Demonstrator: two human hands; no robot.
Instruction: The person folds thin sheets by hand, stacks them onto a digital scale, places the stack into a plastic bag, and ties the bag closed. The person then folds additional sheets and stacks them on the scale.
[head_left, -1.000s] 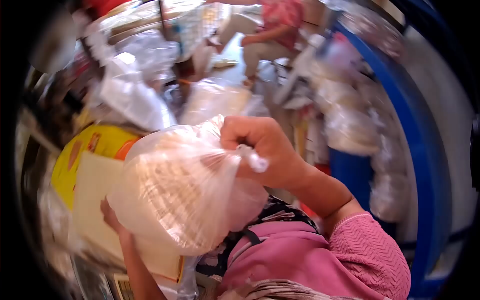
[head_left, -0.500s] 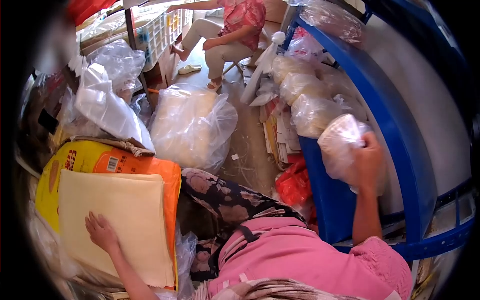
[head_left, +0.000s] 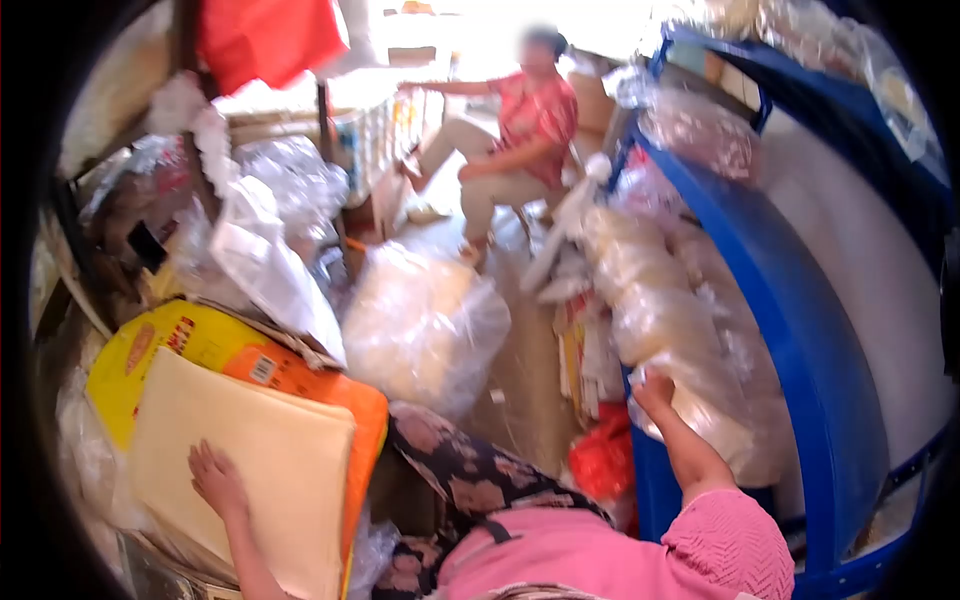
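My left hand [head_left: 218, 480] lies flat on a stack of thin cream sheets [head_left: 285, 450], its fingers spread. The stack rests on a yellow and orange printed sack [head_left: 262, 368]. On the right, my right hand [head_left: 655, 392] is closed at the near left edge of a clear plastic bag [head_left: 705, 400] with pale contents. The fingers are slightly blurred, and a bit of whitish plastic shows beside them. That bag sits at the near end of a row of similar bags [head_left: 632, 250] on a blue shelf [head_left: 658, 490].
A large plastic-wrapped pale bundle [head_left: 420, 325] stands on the floor ahead. Beyond it sits another person [head_left: 535, 125] beside white crates [head_left: 375, 135]. A red plastic bag [head_left: 602, 455] lies by the shelf. A curved blue frame [head_left: 800, 300] rises at the right.
The bag in my right hand has come down into the row on the shelf, and that hand has shifted left to its edge. My left hand remains on the sheets. The view has tilted up.
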